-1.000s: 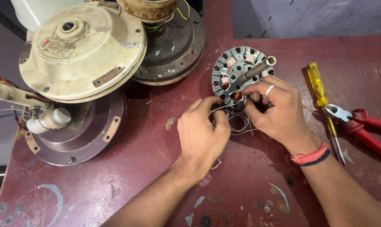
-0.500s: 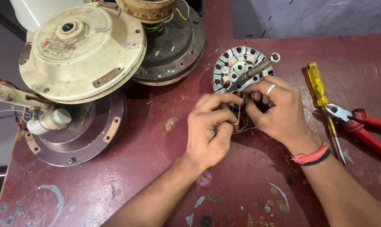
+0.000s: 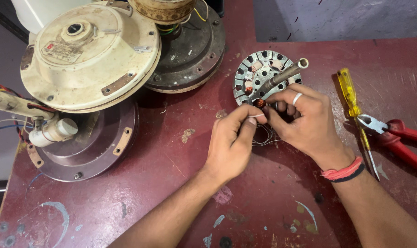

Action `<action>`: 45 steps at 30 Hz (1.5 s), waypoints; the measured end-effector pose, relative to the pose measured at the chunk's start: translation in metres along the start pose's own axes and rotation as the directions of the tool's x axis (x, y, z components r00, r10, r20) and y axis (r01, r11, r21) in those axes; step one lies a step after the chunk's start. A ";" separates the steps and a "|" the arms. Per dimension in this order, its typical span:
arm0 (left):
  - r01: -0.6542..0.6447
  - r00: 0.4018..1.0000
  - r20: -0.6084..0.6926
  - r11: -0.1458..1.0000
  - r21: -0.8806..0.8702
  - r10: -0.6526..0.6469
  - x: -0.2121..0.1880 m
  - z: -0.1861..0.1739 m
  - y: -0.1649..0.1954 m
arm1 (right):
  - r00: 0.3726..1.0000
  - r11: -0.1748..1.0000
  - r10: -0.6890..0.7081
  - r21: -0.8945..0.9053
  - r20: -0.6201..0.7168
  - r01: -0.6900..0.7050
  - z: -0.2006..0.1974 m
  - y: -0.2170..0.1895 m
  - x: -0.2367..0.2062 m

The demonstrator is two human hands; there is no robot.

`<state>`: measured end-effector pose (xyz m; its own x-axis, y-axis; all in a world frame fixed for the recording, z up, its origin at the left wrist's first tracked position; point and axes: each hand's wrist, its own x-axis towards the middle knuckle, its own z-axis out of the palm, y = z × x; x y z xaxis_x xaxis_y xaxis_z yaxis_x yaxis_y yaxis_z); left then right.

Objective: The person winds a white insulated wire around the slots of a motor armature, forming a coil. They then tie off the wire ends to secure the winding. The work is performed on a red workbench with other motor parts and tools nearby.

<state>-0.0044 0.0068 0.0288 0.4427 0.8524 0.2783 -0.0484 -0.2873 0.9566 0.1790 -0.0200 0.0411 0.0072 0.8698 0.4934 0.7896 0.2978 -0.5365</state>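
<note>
On a worn maroon table (image 3: 125, 202), the left hand (image 3: 229, 142) pinches thin wire (image 3: 263, 138) between thumb and forefinger. The right hand (image 3: 305, 119), just beside it, closes its fingers on the same strands. Such fine wire likely kinks or snaps easily. Just beyond lies the slotted metal stator (image 3: 259, 76), probably heavy and rigid, best held by its rim.

Even, soft light; sharp, mild shadows.
</note>
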 end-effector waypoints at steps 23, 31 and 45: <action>0.170 0.978 -0.124 0.985 0.002 -0.168 -0.019 0.026 0.013 | 0.991 0.991 -0.126 -0.058 -0.037 0.124 0.008 0.002 0.003; 0.185 0.962 -0.190 0.980 -0.074 -0.196 -0.020 0.026 0.010 | 0.998 0.999 -0.054 0.004 -0.019 0.054 0.003 0.002 0.002; 0.214 0.977 -0.117 0.807 0.550 -0.179 -0.017 0.026 0.028 | 0.996 0.996 -0.079 0.051 0.045 0.076 -0.002 0.002 -0.001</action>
<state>0.0101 -0.0275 0.0489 0.3367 0.9351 0.1102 0.5484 -0.2899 0.7844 0.1821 -0.0214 0.0409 -0.0822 0.8603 0.5031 0.7553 0.3831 -0.5317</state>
